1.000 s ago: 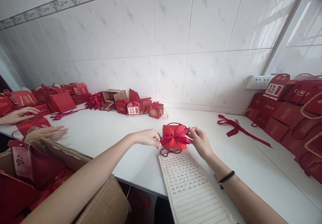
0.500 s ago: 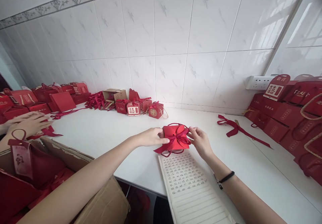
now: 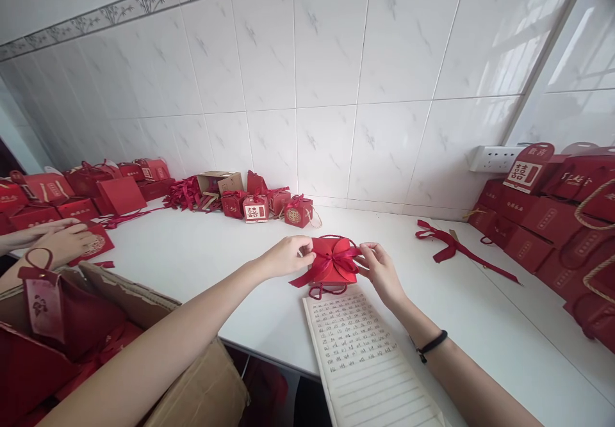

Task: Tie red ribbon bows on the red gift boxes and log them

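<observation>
A red gift box (image 3: 323, 278) with curved top flaps and twisted rope handles sits on the table before me, just beyond the notebook. A shiny red ribbon bow (image 3: 335, 259) lies knotted across its top, one tail hanging out to the left. My left hand (image 3: 287, 257) is closed at the box's left side, thumb and fingertips pinching the ribbon there, though what lies between them is partly hidden. On the other side, my right hand (image 3: 382, 272) pinches the bow's right part between thumb and forefinger.
An open lined notebook (image 3: 372, 363) with handwriting lies in front. A cardboard box (image 3: 206, 388) of red packages stands at left. Another person's hands (image 3: 65, 244) hold a red box. Finished-looking red boxes (image 3: 542, 222) are stacked at right; loose ribbon (image 3: 449, 244) lies nearby.
My left hand has risen slightly off the box's left flap, and its fingers have curled together. The bow's right loop looks fuller. The other person's hands now show a red box with a gold emblem.
</observation>
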{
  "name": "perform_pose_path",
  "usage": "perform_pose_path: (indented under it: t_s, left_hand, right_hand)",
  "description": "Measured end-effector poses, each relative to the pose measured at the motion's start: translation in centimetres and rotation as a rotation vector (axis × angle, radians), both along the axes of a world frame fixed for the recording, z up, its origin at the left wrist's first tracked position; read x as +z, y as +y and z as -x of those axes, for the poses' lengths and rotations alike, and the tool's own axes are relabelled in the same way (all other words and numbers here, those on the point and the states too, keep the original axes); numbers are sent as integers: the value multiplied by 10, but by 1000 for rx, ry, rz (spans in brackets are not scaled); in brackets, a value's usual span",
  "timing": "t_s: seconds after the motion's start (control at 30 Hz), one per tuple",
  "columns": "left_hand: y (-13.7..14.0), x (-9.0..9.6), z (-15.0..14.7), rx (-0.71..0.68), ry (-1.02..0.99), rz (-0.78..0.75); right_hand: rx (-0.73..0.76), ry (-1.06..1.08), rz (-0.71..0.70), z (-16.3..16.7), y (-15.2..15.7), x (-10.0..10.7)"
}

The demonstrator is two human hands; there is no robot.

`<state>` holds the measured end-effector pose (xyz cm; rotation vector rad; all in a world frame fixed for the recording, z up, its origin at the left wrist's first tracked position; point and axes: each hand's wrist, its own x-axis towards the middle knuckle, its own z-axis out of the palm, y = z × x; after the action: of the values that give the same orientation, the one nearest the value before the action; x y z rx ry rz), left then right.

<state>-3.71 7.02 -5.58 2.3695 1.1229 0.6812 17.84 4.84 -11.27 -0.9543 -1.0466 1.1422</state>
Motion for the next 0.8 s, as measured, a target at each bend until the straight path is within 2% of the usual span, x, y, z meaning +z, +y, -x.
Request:
perform_pose_path:
  t_s: [0.1, 0.17, 0.23, 0.3, 0.43, 0.8]
  left_hand:
    - [2, -1, 1, 23, 10, 31]
    - [3, -1, 1, 33, 18, 55]
    - [3, 0, 2, 35, 27, 59]
    - [3, 1, 2, 31, 33, 48]
    - [3, 1, 2, 3, 46, 40]
    - [3, 1, 1, -66, 61, 36]
  right_hand:
    - [-115, -76, -22, 2, -3, 0]
    - [-183, -209, -61, 2, -5, 0]
    - [-203, -393, -119, 2, -6, -2]
    - [-152, -521, -172, 2, -7, -4]
    - [-33, -516, -235, 4, -5, -11]
    - [17, -517, -277, 4, -2, -9]
